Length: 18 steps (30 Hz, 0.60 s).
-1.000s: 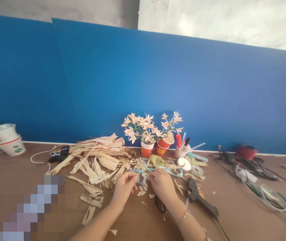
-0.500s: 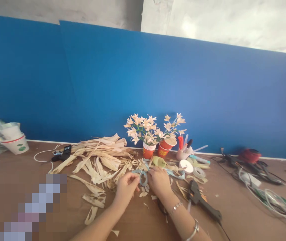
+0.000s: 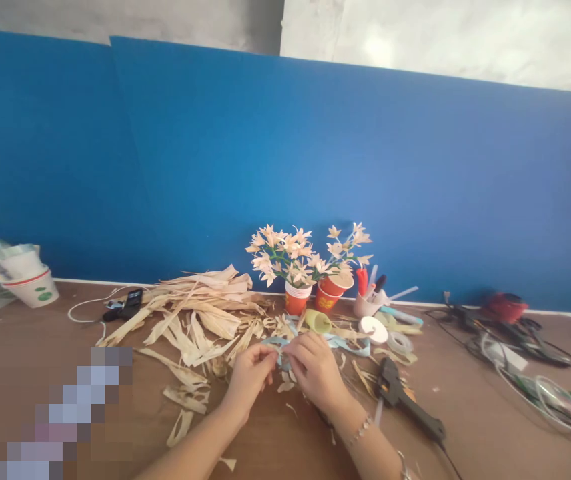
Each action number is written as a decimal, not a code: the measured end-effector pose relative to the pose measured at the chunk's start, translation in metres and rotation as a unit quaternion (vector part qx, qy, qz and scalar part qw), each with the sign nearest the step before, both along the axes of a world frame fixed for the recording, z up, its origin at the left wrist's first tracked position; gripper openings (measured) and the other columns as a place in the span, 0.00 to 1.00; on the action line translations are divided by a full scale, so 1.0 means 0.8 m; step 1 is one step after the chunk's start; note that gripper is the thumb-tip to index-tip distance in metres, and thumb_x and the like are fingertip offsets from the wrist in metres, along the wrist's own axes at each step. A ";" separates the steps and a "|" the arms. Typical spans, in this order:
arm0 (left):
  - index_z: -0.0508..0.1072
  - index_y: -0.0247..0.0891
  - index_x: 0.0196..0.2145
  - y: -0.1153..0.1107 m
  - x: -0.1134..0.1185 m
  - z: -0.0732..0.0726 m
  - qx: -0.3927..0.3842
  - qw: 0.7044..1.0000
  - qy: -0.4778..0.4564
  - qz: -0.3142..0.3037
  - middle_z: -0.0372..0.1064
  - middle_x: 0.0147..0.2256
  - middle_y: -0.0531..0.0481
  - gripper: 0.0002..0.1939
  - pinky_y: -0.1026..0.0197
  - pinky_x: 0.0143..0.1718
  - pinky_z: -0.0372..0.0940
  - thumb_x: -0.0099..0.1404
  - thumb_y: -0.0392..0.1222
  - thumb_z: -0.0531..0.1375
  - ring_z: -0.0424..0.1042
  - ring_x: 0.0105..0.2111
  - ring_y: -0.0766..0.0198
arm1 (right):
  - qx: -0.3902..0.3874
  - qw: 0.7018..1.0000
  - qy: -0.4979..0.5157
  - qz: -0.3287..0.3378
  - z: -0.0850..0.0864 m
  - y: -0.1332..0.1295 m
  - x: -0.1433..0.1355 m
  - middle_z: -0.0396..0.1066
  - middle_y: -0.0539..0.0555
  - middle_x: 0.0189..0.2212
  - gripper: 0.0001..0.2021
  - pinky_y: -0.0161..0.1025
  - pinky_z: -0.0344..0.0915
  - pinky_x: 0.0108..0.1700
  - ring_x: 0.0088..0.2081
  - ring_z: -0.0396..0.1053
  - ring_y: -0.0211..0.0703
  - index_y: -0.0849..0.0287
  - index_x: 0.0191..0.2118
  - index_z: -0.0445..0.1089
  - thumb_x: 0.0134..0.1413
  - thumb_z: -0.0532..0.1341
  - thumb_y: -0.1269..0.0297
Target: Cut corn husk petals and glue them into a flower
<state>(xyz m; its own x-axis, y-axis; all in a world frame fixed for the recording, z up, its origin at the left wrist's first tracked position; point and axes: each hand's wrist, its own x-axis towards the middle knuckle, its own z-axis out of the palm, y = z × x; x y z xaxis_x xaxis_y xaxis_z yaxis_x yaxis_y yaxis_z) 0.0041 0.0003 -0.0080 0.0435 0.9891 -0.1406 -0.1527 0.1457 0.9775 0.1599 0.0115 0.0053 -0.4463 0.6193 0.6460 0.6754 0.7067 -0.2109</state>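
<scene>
- The left hand (image 3: pixel 247 378) is low over the bench (image 3: pixel 265 450), thumb and forefinger drawn together; whether they pinch anything is too small to tell.
- The right hand (image 3: pixel 318 375) reaches in opposite, fingers curled and tips near the left's; its grip cannot be made out.
- A light blue strip (image 3: pixel 275 341) lies at the fingertips, between the hands and partly hidden by them.
- Pale dried husks (image 3: pixel 210 313) spread left of the strip.
- A black glue gun (image 3: pixel 409 405) lies right of the right hand.
- Pale flowers (image 3: pixel 290 248) stand behind.
</scene>
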 end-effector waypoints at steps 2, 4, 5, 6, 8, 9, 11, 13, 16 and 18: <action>0.67 0.37 0.22 0.000 0.000 0.001 -0.003 1.000 0.004 -0.001 0.56 0.13 0.60 0.16 0.69 0.15 0.44 0.51 0.53 0.62 0.51 0.13 0.74 | 0.004 1.000 -0.005 0.004 -0.001 0.000 0.000 0.71 0.54 0.31 0.09 0.40 0.58 0.38 0.35 0.64 0.44 0.58 0.36 0.71 0.59 0.54 0.73; 0.67 0.37 0.23 0.000 -0.001 0.002 -0.007 1.000 0.012 -0.001 0.55 0.13 0.61 0.16 0.70 0.15 0.43 0.50 0.53 0.62 0.50 0.13 0.74 | 0.007 1.000 -0.005 -0.001 -0.001 0.000 0.001 0.71 0.55 0.31 0.09 0.41 0.59 0.38 0.36 0.64 0.44 0.58 0.36 0.71 0.59 0.54 0.73; 0.68 0.37 0.23 0.000 -0.001 0.003 -0.007 1.000 0.016 -0.001 0.54 0.13 0.61 0.16 0.69 0.15 0.42 0.50 0.53 0.62 0.50 0.14 0.74 | 0.009 1.000 -0.004 -0.004 0.000 0.000 0.001 0.70 0.55 0.31 0.09 0.41 0.59 0.38 0.36 0.64 0.44 0.58 0.36 0.71 0.59 0.54 0.73; 0.68 0.37 0.23 0.000 -0.001 0.003 -0.006 1.000 0.019 -0.002 0.54 0.13 0.61 0.16 0.69 0.15 0.42 0.50 0.53 0.62 0.50 0.14 0.74 | 0.011 1.000 -0.005 -0.005 0.000 0.000 0.001 0.70 0.55 0.31 0.09 0.40 0.59 0.38 0.36 0.64 0.45 0.58 0.36 0.71 0.59 0.54 0.74; 0.68 0.37 0.23 0.000 -0.001 0.005 0.000 1.000 0.024 -0.003 0.54 0.13 0.61 0.16 0.69 0.16 0.42 0.50 0.53 0.63 0.51 0.14 0.74 | 0.013 1.000 -0.010 -0.005 0.002 -0.001 0.001 0.70 0.55 0.31 0.09 0.40 0.59 0.37 0.35 0.64 0.45 0.58 0.35 0.71 0.58 0.54 0.74; 0.68 0.37 0.23 -0.001 -0.001 0.006 0.003 1.000 0.027 -0.004 0.55 0.13 0.60 0.15 0.69 0.16 0.42 0.50 0.52 0.63 0.51 0.14 0.74 | 0.013 1.000 -0.013 -0.003 0.003 -0.001 0.001 0.71 0.54 0.30 0.09 0.40 0.59 0.37 0.35 0.64 0.45 0.58 0.35 0.71 0.58 0.54 0.74; 0.69 0.37 0.23 -0.001 -0.001 0.007 0.007 0.999 0.030 -0.006 0.55 0.14 0.60 0.15 0.69 0.16 0.43 0.50 0.52 0.63 0.51 0.14 0.74 | 0.007 1.000 -0.014 0.002 0.004 -0.002 0.000 0.71 0.55 0.31 0.09 0.40 0.60 0.37 0.35 0.65 0.45 0.58 0.35 0.71 0.58 0.54 0.75; 0.68 0.37 0.23 -0.001 -0.002 0.007 0.011 0.999 0.030 -0.007 0.55 0.14 0.60 0.15 0.68 0.16 0.43 0.51 0.52 0.63 0.51 0.14 0.73 | -0.007 1.000 -0.008 0.010 0.005 -0.002 0.000 0.71 0.55 0.31 0.10 0.40 0.61 0.38 0.36 0.65 0.45 0.58 0.36 0.70 0.57 0.53 0.75; 0.68 0.37 0.22 0.000 -0.003 0.005 0.020 0.999 0.027 -0.007 0.55 0.14 0.60 0.15 0.68 0.17 0.44 0.52 0.52 0.62 0.52 0.14 0.73 | -0.047 0.999 0.005 0.024 0.005 -0.003 0.000 0.72 0.56 0.31 0.11 0.40 0.62 0.39 0.36 0.66 0.45 0.58 0.36 0.69 0.56 0.51 0.76; 0.68 0.37 0.23 0.001 -0.003 0.004 0.024 0.999 0.027 -0.010 0.55 0.14 0.59 0.15 0.68 0.17 0.45 0.52 0.52 0.62 0.53 0.15 0.73 | -0.076 0.996 0.021 0.029 0.003 -0.003 0.000 0.71 0.55 0.31 0.12 0.40 0.63 0.38 0.35 0.67 0.44 0.58 0.37 0.69 0.55 0.51 0.77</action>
<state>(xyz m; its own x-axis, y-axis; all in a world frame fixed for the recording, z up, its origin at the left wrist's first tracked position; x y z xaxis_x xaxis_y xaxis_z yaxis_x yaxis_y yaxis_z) 0.0014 0.0011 -0.0050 0.0563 0.9937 -0.0966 -0.0972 0.1018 0.9900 0.1598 0.0089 0.0079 -0.4592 0.6854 0.5651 0.6223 0.7022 -0.3460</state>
